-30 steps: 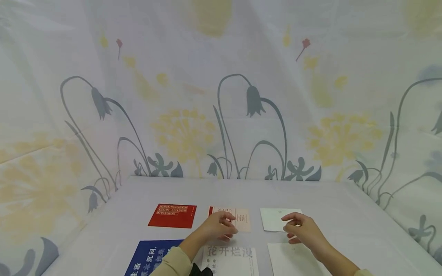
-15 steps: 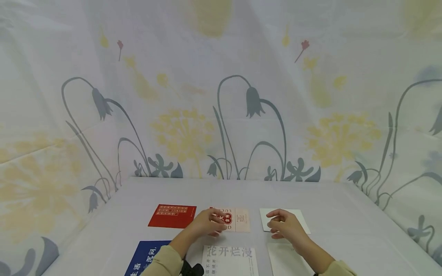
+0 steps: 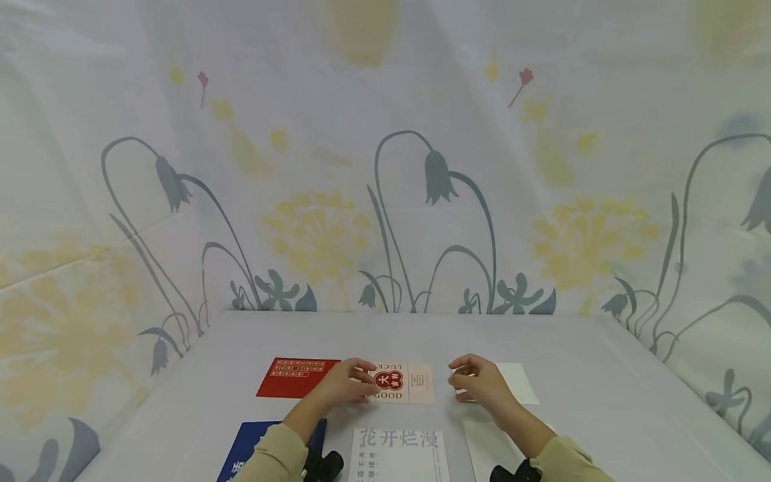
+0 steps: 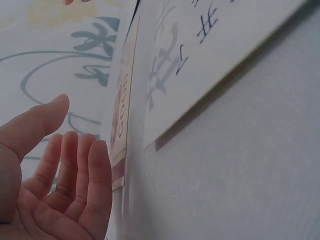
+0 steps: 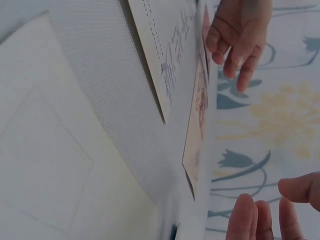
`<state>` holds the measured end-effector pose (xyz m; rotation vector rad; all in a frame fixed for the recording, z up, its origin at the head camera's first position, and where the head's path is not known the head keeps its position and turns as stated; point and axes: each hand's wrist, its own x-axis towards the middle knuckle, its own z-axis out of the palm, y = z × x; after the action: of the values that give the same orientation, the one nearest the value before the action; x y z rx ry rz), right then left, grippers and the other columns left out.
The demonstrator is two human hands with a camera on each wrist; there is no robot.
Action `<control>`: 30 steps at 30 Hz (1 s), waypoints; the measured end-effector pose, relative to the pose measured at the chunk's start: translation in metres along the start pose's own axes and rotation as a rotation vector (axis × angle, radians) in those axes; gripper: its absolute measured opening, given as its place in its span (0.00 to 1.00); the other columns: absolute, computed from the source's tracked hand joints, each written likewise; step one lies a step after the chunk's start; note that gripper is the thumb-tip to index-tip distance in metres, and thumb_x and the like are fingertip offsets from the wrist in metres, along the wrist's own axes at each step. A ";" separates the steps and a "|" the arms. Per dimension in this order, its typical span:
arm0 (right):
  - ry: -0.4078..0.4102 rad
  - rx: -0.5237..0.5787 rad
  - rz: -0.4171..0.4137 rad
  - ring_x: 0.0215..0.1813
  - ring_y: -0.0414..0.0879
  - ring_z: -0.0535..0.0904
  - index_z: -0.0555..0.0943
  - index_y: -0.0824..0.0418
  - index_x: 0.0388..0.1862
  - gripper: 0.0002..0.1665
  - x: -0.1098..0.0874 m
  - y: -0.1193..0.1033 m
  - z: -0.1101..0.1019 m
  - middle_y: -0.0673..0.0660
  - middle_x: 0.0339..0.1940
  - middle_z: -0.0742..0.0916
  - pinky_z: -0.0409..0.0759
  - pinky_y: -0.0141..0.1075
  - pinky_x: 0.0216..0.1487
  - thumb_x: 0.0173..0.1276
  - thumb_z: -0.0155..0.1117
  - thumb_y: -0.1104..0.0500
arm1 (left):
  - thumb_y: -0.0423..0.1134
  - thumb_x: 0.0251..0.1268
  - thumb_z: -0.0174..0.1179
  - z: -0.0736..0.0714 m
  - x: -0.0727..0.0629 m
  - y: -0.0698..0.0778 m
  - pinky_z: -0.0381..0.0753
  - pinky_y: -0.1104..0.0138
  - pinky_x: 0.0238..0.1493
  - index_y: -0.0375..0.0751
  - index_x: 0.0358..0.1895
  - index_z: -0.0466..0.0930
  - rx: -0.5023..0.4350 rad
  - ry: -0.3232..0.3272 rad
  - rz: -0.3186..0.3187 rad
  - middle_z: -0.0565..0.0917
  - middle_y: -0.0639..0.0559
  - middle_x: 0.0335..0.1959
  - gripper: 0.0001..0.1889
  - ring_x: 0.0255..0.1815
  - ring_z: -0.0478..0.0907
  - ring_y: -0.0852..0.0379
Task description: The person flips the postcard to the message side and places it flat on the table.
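On the pale table (image 3: 434, 335), six cards are lying flat in two rows of three. The rear row is holding a red card (image 3: 289, 380), a pale pink card (image 3: 400, 385) printed GOOD, and a rear white card (image 3: 519, 383); the front row is holding a blue card (image 3: 245, 445), a lettered white card (image 3: 400, 460) and a front white card (image 3: 486, 450), their near edges running out of the head view. The left hand (image 3: 340, 383) is hovering between the red and pink cards, overlapping both in that view; its fingers are bending loosely, the thumb is standing well apart, and it is gripping nothing. The right hand (image 3: 484, 386) is hanging over the left part of the rear white card, thumb and fingertips parting, no card showing between them; whether it is touching paper: cannot tell. Progress, judged from the layout: the two rows are looking complete, each card occupying its own place with gaps separating neighbours, so the setting-out is probably standing finished. No card is being lifted, turned or stacked. Whether any squaring-up is remaining: cannot tell, the front row being partly covered by sleeves and frame edge.
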<state>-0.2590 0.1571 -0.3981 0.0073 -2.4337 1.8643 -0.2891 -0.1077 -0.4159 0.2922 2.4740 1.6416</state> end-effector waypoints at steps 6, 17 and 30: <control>-0.002 -0.009 -0.008 0.34 0.51 0.79 0.76 0.72 0.42 0.15 0.005 0.001 0.007 0.58 0.32 0.79 0.82 0.39 0.31 0.55 0.63 0.69 | 0.37 0.52 0.69 -0.008 0.000 -0.002 0.82 0.63 0.34 0.35 0.52 0.75 0.040 0.015 0.005 0.79 0.47 0.37 0.23 0.32 0.78 0.55; -0.026 -0.006 -0.024 0.34 0.47 0.76 0.77 0.70 0.43 0.14 0.024 0.003 0.023 0.57 0.34 0.79 0.82 0.39 0.35 0.56 0.65 0.68 | 0.38 0.51 0.69 -0.025 0.004 -0.006 0.80 0.61 0.36 0.37 0.52 0.75 0.085 0.000 0.035 0.78 0.46 0.45 0.24 0.38 0.77 0.53; -0.184 -0.257 -0.155 0.50 0.54 0.74 0.79 0.61 0.34 0.13 0.041 0.006 0.030 0.57 0.45 0.81 0.74 0.50 0.50 0.50 0.74 0.63 | 0.39 0.48 0.71 -0.036 0.012 0.005 0.76 0.49 0.49 0.42 0.47 0.77 0.290 -0.080 0.112 0.76 0.44 0.51 0.21 0.53 0.72 0.42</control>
<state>-0.3016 0.1321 -0.4094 0.3562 -2.6877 1.5400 -0.3091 -0.1349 -0.3980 0.5300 2.6736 1.2751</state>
